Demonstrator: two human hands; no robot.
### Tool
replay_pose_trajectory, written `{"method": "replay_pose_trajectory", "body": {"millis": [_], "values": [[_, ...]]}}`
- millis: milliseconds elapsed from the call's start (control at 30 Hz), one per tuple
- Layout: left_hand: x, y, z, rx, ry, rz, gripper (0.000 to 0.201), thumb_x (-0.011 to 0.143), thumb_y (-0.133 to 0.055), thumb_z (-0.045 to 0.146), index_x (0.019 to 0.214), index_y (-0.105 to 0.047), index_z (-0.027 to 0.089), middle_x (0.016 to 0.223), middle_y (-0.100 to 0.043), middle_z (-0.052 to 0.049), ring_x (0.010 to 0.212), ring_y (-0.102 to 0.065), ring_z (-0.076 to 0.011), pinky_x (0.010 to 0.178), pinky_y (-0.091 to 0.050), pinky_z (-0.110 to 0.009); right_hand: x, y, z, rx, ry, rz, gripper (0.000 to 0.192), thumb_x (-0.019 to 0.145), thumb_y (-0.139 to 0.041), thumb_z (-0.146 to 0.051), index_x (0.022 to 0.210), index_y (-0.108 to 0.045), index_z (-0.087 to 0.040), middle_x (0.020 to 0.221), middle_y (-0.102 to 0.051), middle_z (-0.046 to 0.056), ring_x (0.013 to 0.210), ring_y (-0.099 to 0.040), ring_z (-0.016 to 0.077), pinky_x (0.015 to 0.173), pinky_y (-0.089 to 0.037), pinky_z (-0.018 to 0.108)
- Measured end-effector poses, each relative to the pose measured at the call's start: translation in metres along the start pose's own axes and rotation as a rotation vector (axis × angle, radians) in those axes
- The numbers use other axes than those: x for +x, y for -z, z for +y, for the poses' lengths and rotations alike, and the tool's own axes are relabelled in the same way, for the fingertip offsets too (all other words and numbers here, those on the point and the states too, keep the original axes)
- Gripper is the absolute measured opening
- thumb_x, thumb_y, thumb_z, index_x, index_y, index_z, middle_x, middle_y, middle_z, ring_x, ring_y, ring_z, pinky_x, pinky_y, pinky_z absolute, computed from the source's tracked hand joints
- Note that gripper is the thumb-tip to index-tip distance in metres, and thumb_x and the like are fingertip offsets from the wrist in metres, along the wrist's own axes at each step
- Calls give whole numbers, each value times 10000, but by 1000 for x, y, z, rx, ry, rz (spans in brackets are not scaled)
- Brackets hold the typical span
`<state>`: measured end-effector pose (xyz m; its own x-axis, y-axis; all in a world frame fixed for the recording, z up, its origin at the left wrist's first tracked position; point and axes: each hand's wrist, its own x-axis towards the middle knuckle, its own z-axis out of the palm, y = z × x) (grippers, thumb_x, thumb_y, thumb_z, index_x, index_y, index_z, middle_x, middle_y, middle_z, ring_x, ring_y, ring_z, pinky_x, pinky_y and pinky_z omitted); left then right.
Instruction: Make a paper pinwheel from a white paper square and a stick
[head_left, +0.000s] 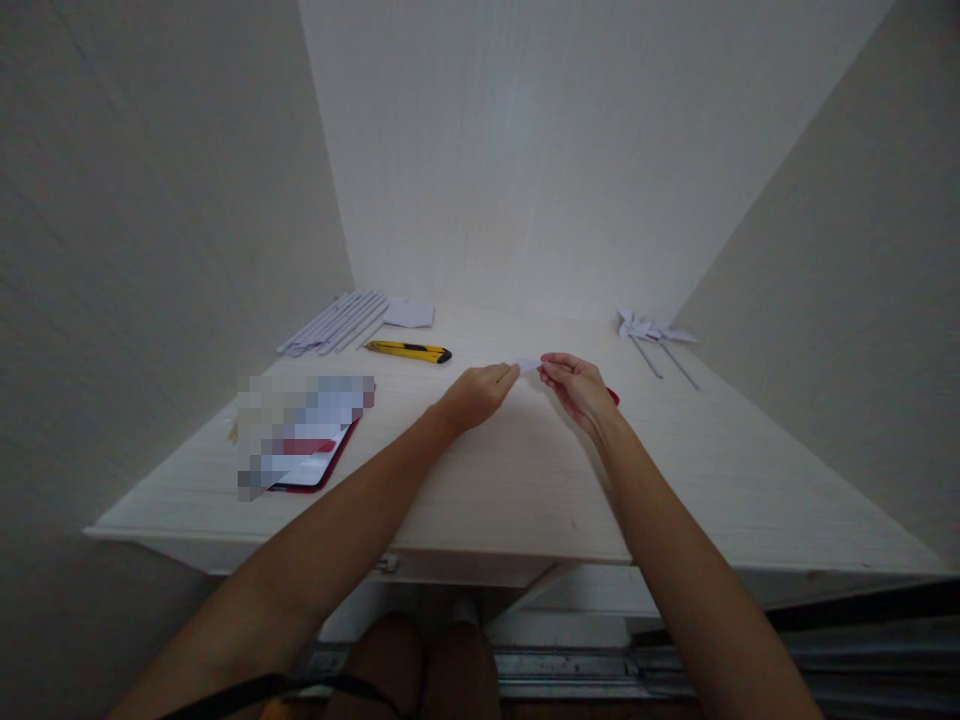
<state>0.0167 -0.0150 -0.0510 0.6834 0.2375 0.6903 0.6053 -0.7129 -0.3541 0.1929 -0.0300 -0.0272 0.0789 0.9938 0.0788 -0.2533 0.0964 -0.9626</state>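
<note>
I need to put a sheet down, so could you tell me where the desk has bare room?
The desk is bare along its near edge and right of the right hand, below the paper pinwheels. The far left is crowded: rolled sticks, utility knife, phone.

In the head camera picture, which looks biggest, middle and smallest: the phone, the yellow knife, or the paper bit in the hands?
1. Phone
2. Knife, though it lies farther from the camera
3. Paper bit, pinched between left hand and right hand
</note>
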Motion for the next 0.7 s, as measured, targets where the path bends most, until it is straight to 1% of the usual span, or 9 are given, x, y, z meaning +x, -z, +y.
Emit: {"method": "replay_pose_trajectory", "body": {"millis": [167,300,467,567,700], "values": [[0,0,0,1,13,-5,282,876,-278,86,1028,-512,47,803,-633,-98,701,-606,-146,578,-492,-236,0,0,-1,3,-16,-6,129,581,-649,-82,689,-623,-147,590,-597,-7,541,-520,59,555,-424,185],[-1,0,0,-2,6,-4,277,877,-281,91,1031,-507,45,819,-633,-104,716,-605,-147,590,-493,-240,-2,-1,-2,30,-65,19,117,606,-630,-61,684,-626,-149,607,-605,3,563,-541,65,578,-453,177],[0,-1,2,13,-4,-4,282,876,-275,86,1026,-510,45,832,-633,-112,734,-606,-151,595,-492,-243,-1,-4,-1,76,-109,71,127,611,-592,-26,640,-623,-146,573,-592,3,523,-529,53,529,-446,148],[2,0,4,35,-20,-27,276,869,-287,79,1008,-521,35,787,-627,-104,689,-602,-158,557,-485,-249,0,-4,0,52,-101,93,120,591,-588,-28,607,-615,-143,546,-572,-5,490,-499,49,476,-415,152],[3,0,8,51,-51,-77,274,863,-302,71,1019,-522,26,814,-628,-119,715,-606,-169,573,-489,-260,1,-3,4,-29,-29,122,93,555,-568,-44,541,-589,-134,483,-534,-17,426,-421,45,394,-308,178]]}}
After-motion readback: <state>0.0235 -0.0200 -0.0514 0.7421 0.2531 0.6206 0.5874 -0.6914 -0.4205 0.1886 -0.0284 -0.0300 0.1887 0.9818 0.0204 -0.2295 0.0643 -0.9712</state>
